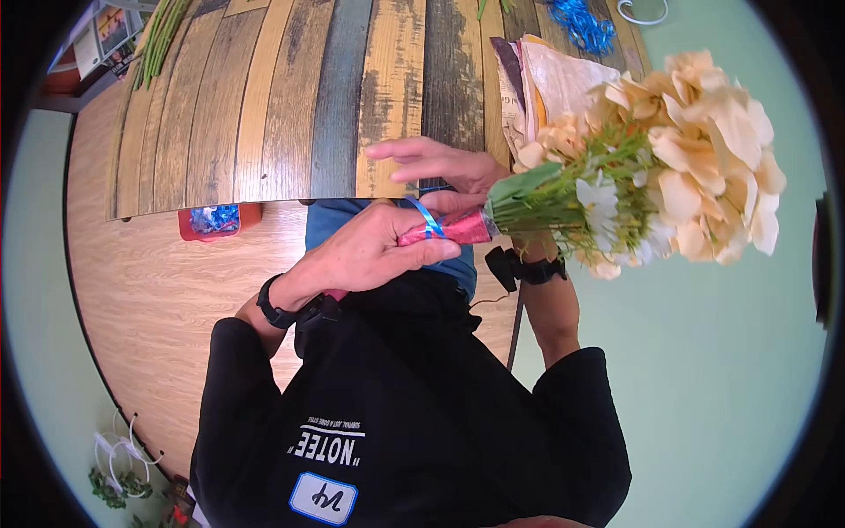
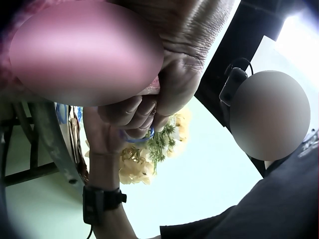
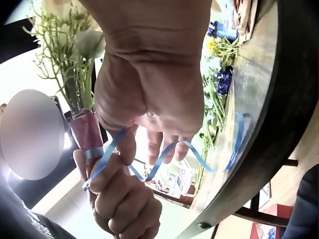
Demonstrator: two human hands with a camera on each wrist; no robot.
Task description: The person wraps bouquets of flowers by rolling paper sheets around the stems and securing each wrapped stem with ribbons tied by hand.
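Observation:
My left hand grips the red-wrapped stem handle of a bouquet in the head view. Peach and white artificial flowers with green leaves fan out to the right. Around the wrapped handle goes a shiny blue ribbon. My right hand is just beyond the handle, its fingers extended over the table edge. In the right wrist view, a loose curled length of the ribbon trails past the right hand's thumb and fingers. The left hand's fingers curl round the wrap below.
The wooden plank table lies in front, with green stems at its far left. Folded wrapping papers and a heap of blue ribbon are at the right. Under the left edge stands a red bin.

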